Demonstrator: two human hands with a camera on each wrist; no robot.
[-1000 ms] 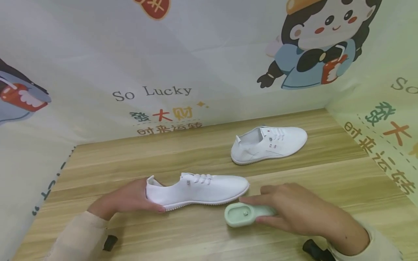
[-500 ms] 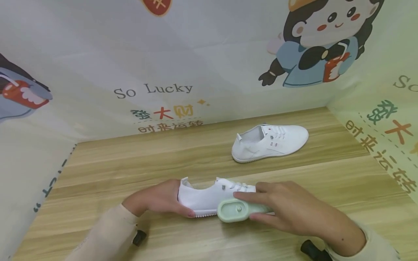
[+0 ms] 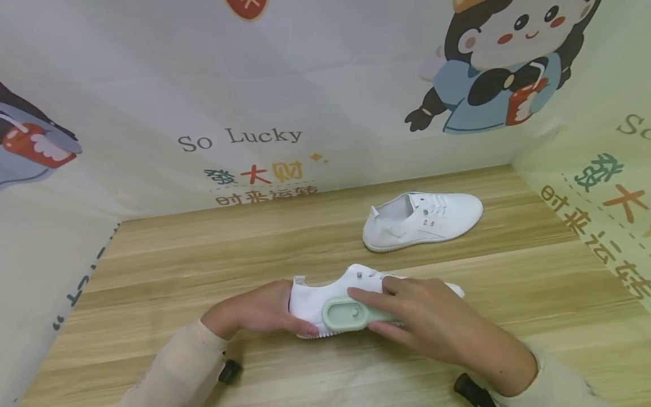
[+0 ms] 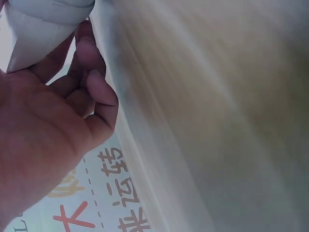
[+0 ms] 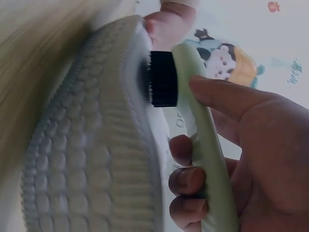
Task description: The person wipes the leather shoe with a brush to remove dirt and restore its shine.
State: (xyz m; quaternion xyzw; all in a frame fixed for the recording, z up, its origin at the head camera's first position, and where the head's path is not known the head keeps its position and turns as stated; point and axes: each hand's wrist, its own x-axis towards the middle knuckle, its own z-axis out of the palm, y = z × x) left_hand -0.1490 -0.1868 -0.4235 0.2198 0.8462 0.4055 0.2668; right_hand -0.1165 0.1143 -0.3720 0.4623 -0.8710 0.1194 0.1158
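Note:
The left hand [image 3: 259, 310] grips the heel of a white lace-up shoe [image 3: 312, 299], thumb low on its near side. In the right hand [image 3: 427, 319] is a pale green brush [image 3: 338, 316], held against the side of that shoe. The right wrist view shows the brush's black bristles [image 5: 163, 79] touching the shoe's side beside the textured sole [image 5: 77, 150], with fingers curled round the green handle [image 5: 212, 159]. In the left wrist view the heel [image 4: 41, 34] lies against the left hand [image 4: 48, 116]. The shoe's middle and most of its toe are hidden behind the right hand.
A second white shoe [image 3: 422, 221] stands farther back on the wooden table [image 3: 203, 243], toe to the right. Printed light sheets [image 3: 330, 102] rise behind the table and at both sides. Black objects are at both wrists.
The held shoe and left hand have moved right and the shoe is tilted, its sole turned toward the right wrist. The brush has moved left, from in front of the toe onto the shoe's side.

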